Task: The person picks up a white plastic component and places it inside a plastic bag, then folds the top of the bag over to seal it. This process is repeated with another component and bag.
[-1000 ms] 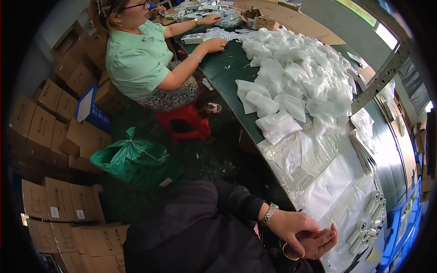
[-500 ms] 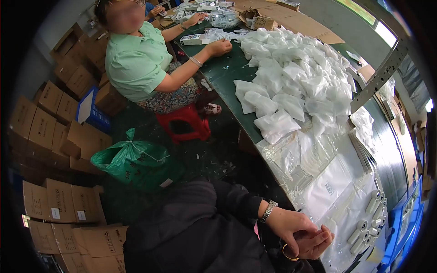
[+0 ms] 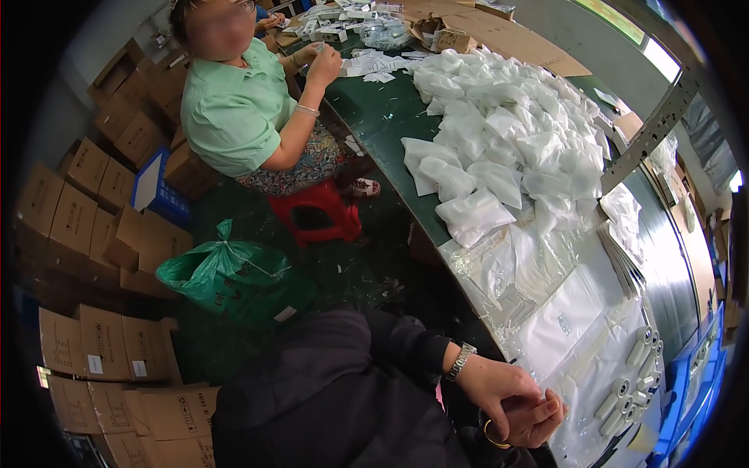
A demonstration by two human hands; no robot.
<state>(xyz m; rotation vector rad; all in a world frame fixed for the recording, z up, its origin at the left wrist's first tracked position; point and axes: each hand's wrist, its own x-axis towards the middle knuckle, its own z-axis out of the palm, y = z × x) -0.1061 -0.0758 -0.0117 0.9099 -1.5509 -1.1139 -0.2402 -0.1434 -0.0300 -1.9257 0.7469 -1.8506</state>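
Over the near edge of the table, my left hand [image 3: 493,388], below a metal-band watch [image 3: 462,360], curves against my right hand [image 3: 538,421]. The fingers of both are bent and close together. Whatever lies between them, if anything, is hidden. A gold bangle [image 3: 491,434] shows by the right hand. Beyond the hands lies a flat white plastic bag [image 3: 563,320] on clear plastic sheeting [image 3: 581,382]. Several white cylinders with dark-centred ends [image 3: 616,399] stand and lie to the right of my hands.
A large heap of white bags [image 3: 515,132] covers the middle of the green table [image 3: 382,117]. Left of it, a co-worker in a green shirt [image 3: 234,117] sits on a red stool [image 3: 316,210]. A green sack [image 3: 226,273], cardboard boxes [image 3: 101,343] and a blue bin [image 3: 690,382] stand around.
The co-worker has drawn both hands back from the tabletop and up together, and the white box by the table edge is no longer there. My hands stay together; the right fingertips shift slightly inward.
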